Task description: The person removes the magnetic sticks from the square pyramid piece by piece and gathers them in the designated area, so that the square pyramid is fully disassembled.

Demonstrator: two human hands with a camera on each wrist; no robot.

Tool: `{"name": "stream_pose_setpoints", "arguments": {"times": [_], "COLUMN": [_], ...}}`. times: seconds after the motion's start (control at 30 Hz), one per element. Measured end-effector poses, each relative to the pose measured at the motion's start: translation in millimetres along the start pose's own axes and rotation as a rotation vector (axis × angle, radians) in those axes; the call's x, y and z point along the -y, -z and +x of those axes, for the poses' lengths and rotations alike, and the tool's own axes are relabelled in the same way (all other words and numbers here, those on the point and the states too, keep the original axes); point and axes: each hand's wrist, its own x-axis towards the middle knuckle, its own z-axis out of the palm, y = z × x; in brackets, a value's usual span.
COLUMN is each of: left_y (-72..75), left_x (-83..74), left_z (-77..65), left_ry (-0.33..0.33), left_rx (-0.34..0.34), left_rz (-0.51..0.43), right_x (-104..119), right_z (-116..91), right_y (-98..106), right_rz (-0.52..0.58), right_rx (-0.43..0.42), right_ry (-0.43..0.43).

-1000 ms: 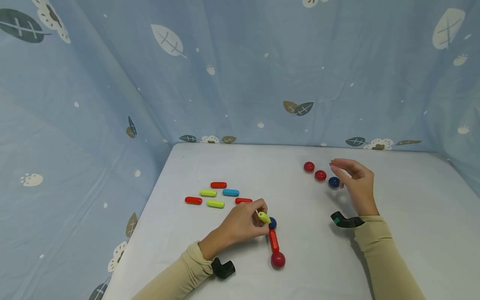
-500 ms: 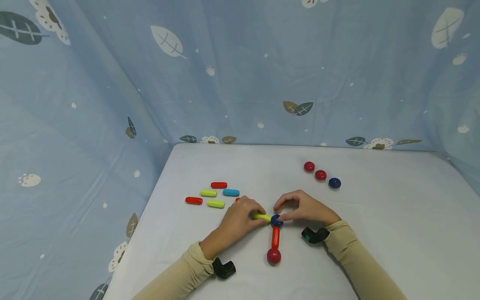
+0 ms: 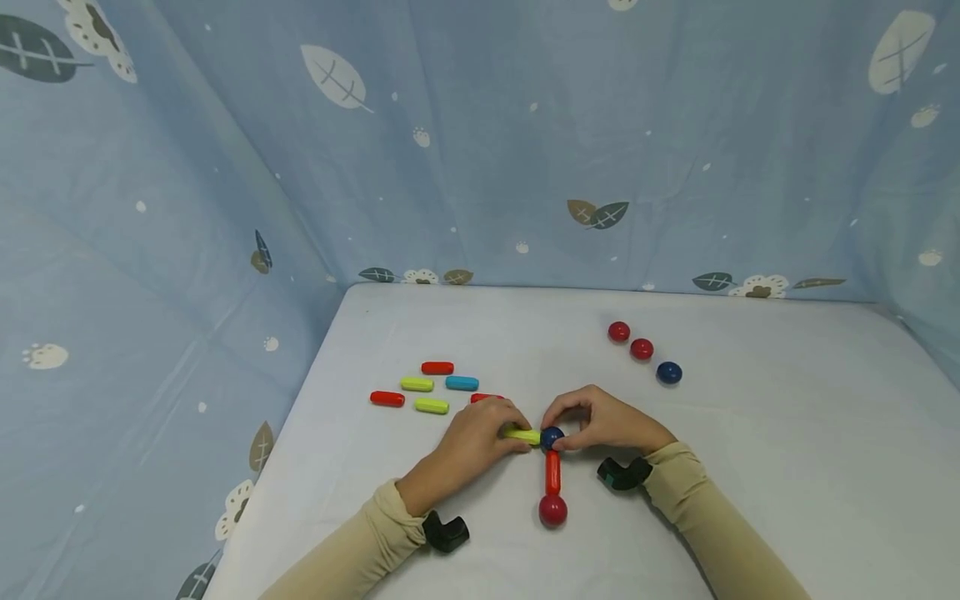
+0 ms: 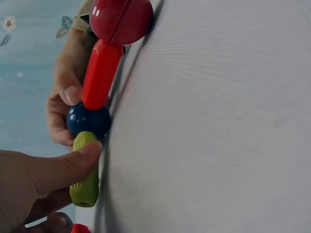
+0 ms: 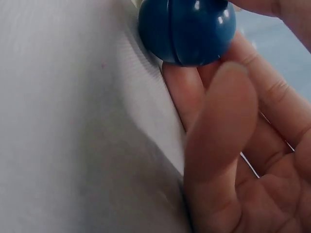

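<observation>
In the head view my left hand (image 3: 472, 442) pinches a yellow-green rod (image 3: 522, 435) between thumb and fingers. One end of that rod meets a dark blue ball (image 3: 551, 438), which my right hand (image 3: 611, 421) holds from the right side. From the same ball a red rod (image 3: 552, 472) runs toward the near edge and ends at a larger-looking red ball (image 3: 552, 511). The left wrist view has the blue ball (image 4: 89, 120) between the two rods. In the right wrist view, fingers and thumb lie about the blue ball (image 5: 187, 29).
Left of the hands lie several loose rods, among them a blue one (image 3: 462, 383) and a red one (image 3: 387, 399). Toward the back right rest two red balls (image 3: 641, 349) and a blue ball (image 3: 669, 372). A patterned blue curtain (image 3: 480, 150) borders the white table (image 3: 787, 417).
My right hand has come from beside the loose blue ball to the joined one and grips it. The yellow-green rod has turned level, its end now against that ball. The loose blue ball shifted slightly.
</observation>
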Motion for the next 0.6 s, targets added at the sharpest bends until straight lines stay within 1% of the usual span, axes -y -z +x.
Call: {"name": "stream_pose_setpoints", "arguments": {"times": [0.1, 0.2, 0.27, 0.3, 0.37, 0.47, 0.6], "left_y": [7.0, 15.5, 20.4, 22.3, 24.4, 23.6, 20.3], "left_x": [0.7, 3.5, 5.1, 5.7, 6.8, 9.2, 14.0], "left_z": [0.2, 4.2, 9.1, 12.3, 20.5, 33.5, 48.2], "left_ry": [0.003, 0.025, 0.043, 0.039, 0.031, 0.032, 0.074], "left_rx": [-0.016, -0.087, -0.138, -0.161, -0.18, -0.165, -0.116], "left_rz": [0.027, 0.045, 0.028, 0.02, 0.005, -0.01, -0.011], "right_x": [-1.8, -2.8, -3.3, -3.5, -3.6, -3.9, -2.9], "right_z": [-1.1, -2.3, -2.8, -3.0, -3.0, -2.9, -3.1], "right_y": [1.9, 4.2, 5.7, 6.2, 6.8, 6.2, 4.5], "right_rz": [-0.003, -0.016, -0.025, -0.029, -0.034, -0.029, -0.019], "right_rx": [-0.007, -0.025, -0.033, -0.036, -0.041, -0.04, -0.034], "right_ry": [-0.009, -0.013, -0.013, -0.012, -0.015, -0.019, -0.025]}}
